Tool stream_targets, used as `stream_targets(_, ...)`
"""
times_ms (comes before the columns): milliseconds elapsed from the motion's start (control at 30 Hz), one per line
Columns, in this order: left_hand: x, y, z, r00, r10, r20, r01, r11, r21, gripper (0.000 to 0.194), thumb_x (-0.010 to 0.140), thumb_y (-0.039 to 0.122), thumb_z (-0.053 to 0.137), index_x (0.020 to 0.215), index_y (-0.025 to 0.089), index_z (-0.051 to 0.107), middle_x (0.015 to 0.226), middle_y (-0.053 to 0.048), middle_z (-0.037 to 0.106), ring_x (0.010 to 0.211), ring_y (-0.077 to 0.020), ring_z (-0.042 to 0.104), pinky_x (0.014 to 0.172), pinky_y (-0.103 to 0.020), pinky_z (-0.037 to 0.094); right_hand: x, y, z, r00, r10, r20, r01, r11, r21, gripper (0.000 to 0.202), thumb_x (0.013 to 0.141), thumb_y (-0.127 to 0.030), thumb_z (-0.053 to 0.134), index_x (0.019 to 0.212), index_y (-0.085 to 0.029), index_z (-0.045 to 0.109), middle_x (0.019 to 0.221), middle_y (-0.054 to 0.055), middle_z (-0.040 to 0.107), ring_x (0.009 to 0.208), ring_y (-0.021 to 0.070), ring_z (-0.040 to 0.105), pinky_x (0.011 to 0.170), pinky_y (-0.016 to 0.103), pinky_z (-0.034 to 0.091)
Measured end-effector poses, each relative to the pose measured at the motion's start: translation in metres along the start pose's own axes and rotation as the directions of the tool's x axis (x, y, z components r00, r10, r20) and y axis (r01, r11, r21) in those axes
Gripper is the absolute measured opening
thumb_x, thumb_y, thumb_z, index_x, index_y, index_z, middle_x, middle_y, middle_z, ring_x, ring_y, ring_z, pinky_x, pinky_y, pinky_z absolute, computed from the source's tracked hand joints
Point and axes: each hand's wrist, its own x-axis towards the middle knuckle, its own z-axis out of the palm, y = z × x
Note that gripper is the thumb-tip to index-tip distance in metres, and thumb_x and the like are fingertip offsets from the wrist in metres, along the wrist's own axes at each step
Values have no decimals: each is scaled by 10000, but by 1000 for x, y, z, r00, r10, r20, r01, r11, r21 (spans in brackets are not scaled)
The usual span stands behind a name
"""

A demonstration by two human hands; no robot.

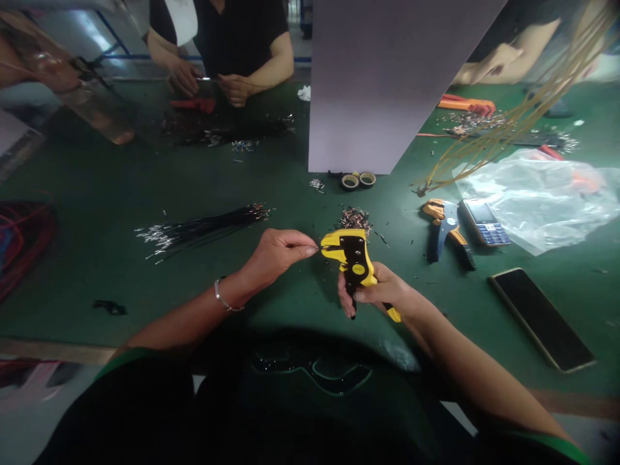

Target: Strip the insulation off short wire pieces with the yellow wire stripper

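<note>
My right hand (pixel 382 289) is wrapped round the handles of a yellow and black wire stripper (pixel 357 258), its jaws pointing left. Just left of those jaws, my left hand (pixel 283 254) pinches thumb and forefinger together. Whatever lies between these fingertips is too small to make out. Behind the stripper's head is a pile of short wire offcuts (pixel 355 218) with coppery ends. To the left of my left hand lies a bundle of black wires (pixel 208 229), with pale metal ends on one side and coppery ends on the other.
A grey panel (pixel 358 84) stands upright ahead, with two tape rolls (pixel 358 181) at its foot. On the right lie another wire stripper (pixel 446 232), a keypad phone (pixel 484 221), a smartphone (pixel 541 320) and a plastic bag (pixel 537 194). Co-workers' hands (pixel 235 88) are across the table.
</note>
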Motion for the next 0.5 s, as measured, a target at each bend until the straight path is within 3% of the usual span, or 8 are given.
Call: stream_targets(500, 1, 0, 0, 1000, -23, 11, 23, 1000, -6, 86, 712, 222, 695, 752, 173, 753, 691, -14, 700, 628, -103, 556, 604, -243, 415, -2, -4, 10, 999, 21, -38, -18, 997, 71, 162, 730, -179, 703, 856, -123, 617, 631, -6, 587, 489, 128, 549, 487, 300, 491)
